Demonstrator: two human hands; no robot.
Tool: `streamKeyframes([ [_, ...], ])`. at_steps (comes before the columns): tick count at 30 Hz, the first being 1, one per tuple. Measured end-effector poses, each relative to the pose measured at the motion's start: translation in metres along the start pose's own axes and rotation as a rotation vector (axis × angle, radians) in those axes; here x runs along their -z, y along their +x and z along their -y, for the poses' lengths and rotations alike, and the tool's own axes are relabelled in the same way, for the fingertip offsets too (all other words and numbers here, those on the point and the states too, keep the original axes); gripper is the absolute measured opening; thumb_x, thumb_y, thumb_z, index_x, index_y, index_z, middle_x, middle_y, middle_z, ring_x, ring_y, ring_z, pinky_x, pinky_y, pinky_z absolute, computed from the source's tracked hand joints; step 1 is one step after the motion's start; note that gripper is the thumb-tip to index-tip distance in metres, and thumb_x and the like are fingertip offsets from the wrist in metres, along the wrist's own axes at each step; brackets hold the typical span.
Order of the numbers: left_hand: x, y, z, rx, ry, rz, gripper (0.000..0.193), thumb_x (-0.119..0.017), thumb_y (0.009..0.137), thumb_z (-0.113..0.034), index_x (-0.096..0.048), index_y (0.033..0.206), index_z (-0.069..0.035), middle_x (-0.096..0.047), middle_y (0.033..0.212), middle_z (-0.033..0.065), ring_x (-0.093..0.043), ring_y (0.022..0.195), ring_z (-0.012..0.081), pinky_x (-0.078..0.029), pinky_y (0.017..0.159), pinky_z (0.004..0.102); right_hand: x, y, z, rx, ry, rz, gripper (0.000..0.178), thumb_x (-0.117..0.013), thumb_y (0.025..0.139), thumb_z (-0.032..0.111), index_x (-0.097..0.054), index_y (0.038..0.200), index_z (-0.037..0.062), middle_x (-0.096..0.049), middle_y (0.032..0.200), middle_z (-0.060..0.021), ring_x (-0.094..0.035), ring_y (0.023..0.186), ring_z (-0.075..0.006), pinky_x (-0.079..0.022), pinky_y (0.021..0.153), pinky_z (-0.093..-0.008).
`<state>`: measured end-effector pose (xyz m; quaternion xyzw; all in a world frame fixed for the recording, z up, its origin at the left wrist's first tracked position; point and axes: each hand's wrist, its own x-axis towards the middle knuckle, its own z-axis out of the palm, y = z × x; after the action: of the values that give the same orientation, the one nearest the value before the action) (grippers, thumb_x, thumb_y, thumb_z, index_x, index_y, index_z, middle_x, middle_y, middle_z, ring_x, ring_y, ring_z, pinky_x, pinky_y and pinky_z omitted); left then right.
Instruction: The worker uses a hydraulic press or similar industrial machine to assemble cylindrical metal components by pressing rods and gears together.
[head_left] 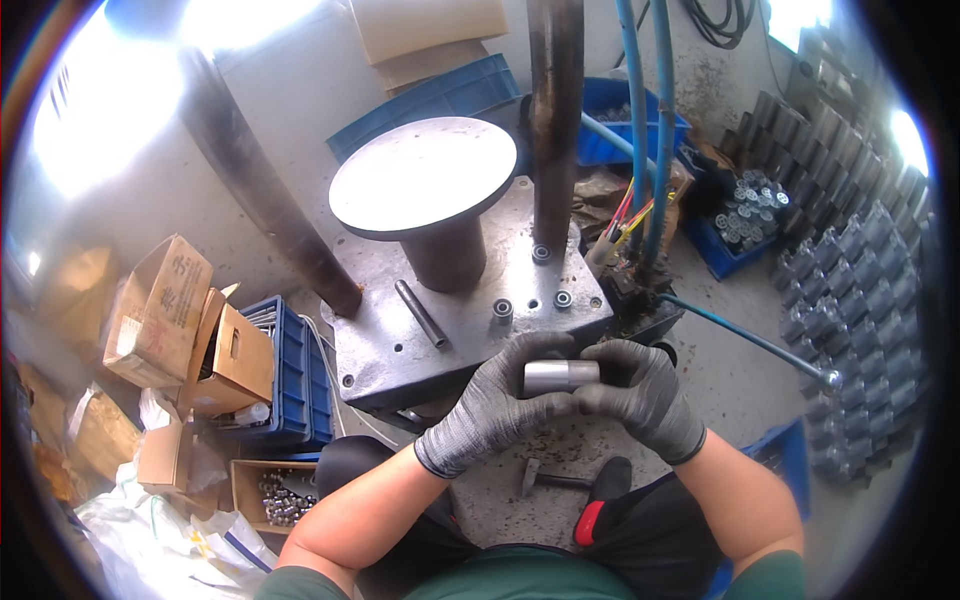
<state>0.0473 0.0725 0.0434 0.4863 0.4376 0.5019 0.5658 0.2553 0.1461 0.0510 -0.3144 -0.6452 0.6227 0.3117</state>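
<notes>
Grey knit gloves cover the left hand [490, 405] and right hand [648, 400]; in the head view, both curl around a short, silvery metal cylinder [558, 376], held sideways near the thick steel base plate [465, 345]. The step looks like two-handed handling; moving the cylinder calls for steady fingers.

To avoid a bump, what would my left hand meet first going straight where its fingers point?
Your left hand would probably meet your right hand first, facing it across the metal cylinder; whether the hands touch is unclear.
</notes>
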Motion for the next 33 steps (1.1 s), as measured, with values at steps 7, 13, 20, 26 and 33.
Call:
streamKeyframes([
  [7, 0.012, 0.003, 0.007, -0.062, 0.046, 0.022, 0.076, -0.085, 0.085, -0.022, -0.044, 0.145, -0.002, -0.058, 0.134, 0.0118, -0.058, 0.124, 0.0212, -0.049, 0.104, 0.0364, -0.003, 0.009, 0.002, -0.297, 0.332, 0.122, 0.047, -0.071, 0.094, 0.028, -0.062, 0.122, -0.0083, -0.071, 0.099, -0.0152, -0.072, 0.078, -0.0190, -0.060, 0.073, -0.0322],
  [13, 0.012, 0.002, 0.003, 0.017, -0.270, 0.066, 0.069, -0.084, 0.085, -0.022, -0.047, 0.140, -0.003, -0.061, 0.128, 0.0109, -0.060, 0.119, 0.0196, -0.050, 0.102, 0.0370, 0.002, 0.005, -0.010, -0.185, 0.664, 0.158, 0.035, -0.064, 0.100, 0.027, -0.064, 0.115, -0.0049, -0.071, 0.097, -0.0134, -0.072, 0.076, -0.0211, -0.060, 0.069, -0.0351],
  [20, 0.005, 0.002, 0.013, 0.059, -0.667, 0.164, 0.067, -0.084, 0.084, -0.025, -0.048, 0.137, -0.005, -0.061, 0.121, 0.0080, -0.063, 0.106, 0.0167, -0.054, 0.091, 0.0292, -0.010, 0.000, -0.002, 0.172, 0.190, -0.221, 0.023, -0.058, 0.103, 0.017, -0.065, 0.115, -0.0009, -0.068, 0.104, -0.0120, -0.068, 0.091, -0.0199, -0.056, 0.084, -0.0314],
  [26, -0.006, 0.011, 0.036, 0.103, -0.753, 0.214, 0.066, -0.085, 0.084, -0.026, -0.050, 0.135, -0.006, -0.061, 0.117, 0.0058, -0.062, 0.095, 0.0115, -0.053, 0.081, 0.0230, -0.017, 0.014, 0.006, 0.656, -0.271, -0.298, 0.023, -0.057, 0.098, 0.012, -0.065, 0.117, -0.0006, -0.063, 0.113, -0.0186, -0.062, 0.105, -0.0323, -0.049, 0.095, -0.0397],
  [33, -0.023, 0.008, 0.043, 0.175, -0.722, 0.214, 0.061, -0.083, 0.086, -0.022, -0.050, 0.135, -0.006, -0.061, 0.116, 0.0056, -0.061, 0.092, 0.0112, -0.054, 0.082, 0.0229, -0.001, 0.021, -0.005, 0.690, -0.430, -0.330, 0.024, -0.056, 0.101, 0.015, -0.065, 0.115, -0.0019, -0.063, 0.113, -0.0192, -0.060, 0.106, -0.0351, -0.048, 0.095, -0.0410],
])
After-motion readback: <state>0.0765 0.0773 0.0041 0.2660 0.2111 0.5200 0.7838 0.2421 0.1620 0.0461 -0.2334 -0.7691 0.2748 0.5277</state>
